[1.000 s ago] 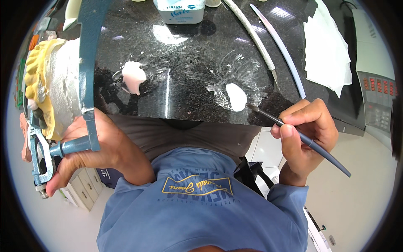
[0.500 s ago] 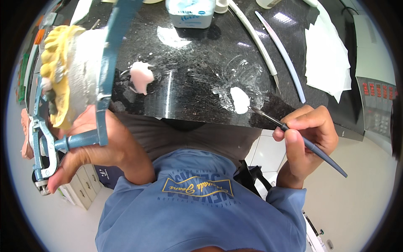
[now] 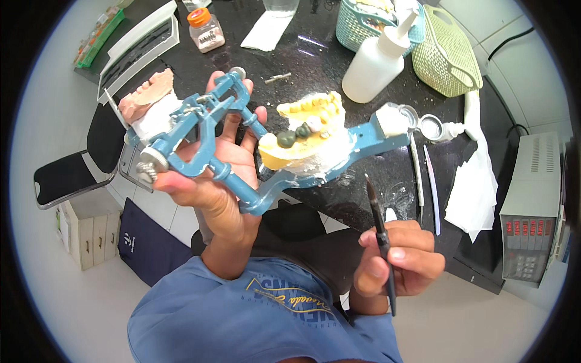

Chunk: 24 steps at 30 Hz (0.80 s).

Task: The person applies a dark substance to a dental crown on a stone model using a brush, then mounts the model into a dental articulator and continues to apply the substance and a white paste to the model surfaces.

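My left hand (image 3: 221,206) holds up a blue dental articulator (image 3: 248,196), its fingers spread behind the frame and the thumb by a knurled screw. The articulator is swung wide apart. On its right arm sits a yellow dental cast (image 3: 278,158) with dark and whitish pieces among its teeth; the left arm carries a pink cast (image 3: 145,97) on white plaster. My right hand (image 3: 405,260) pinches a thin dark brush (image 3: 376,212), its pale tip pointing up, apart from the yellow cast. Partly hidden behind this hand, a white patch (image 3: 390,214) lies at the counter's edge.
A white squeeze bottle (image 3: 372,68) and green basket (image 3: 445,54) stand beyond the yellow cast. An orange-capped jar (image 3: 206,35) is at the far left. Two slender tools (image 3: 431,189) and white tissues (image 3: 475,196) lie on the right, near a box with red displays (image 3: 526,227).
The articulator has turned and come rightward, bringing the yellow cast in front of me. My right hand has lifted the brush off the white mound, its tip now upward. The view has shifted too.
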### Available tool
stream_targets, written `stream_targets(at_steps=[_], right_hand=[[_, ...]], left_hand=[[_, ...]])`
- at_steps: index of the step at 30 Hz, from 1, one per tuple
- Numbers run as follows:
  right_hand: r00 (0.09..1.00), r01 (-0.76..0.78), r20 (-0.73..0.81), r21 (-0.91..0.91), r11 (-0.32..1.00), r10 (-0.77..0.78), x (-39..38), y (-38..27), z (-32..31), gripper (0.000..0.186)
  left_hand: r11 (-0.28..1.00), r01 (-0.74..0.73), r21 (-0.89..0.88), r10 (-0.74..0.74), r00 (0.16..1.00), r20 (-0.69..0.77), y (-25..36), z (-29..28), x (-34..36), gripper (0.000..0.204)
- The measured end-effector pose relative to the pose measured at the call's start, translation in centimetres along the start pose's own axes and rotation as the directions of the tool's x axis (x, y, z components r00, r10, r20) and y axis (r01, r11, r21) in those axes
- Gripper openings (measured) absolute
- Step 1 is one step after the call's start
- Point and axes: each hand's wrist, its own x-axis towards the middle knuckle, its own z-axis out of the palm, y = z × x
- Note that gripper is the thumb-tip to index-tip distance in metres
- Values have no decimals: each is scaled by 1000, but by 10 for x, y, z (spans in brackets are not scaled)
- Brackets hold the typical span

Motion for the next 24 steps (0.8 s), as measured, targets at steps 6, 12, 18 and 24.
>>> stream_targets(at_steps=[6, 12, 18, 24], right_hand=[[999, 49, -15, -88, 995, -50, 1, 9, 20, 29], [996, 87, 11, -146, 985, -86, 2, 12, 22, 28], [997, 82, 5, -120, 989, -82, -1, 14, 23, 29], [998, 61, 20, -123, 991, -59, 1, 13, 24, 29]], left_hand=[[992, 101, 78, -104, 994, 39, 9, -6, 6, 113], [984, 90, 153, -102, 992, 72, 7, -6, 4, 116], [985, 62, 163, -76, 994, 83, 9, -7, 5, 123], [984, 35, 174, -51, 995, 84, 10, -7, 5, 126]])
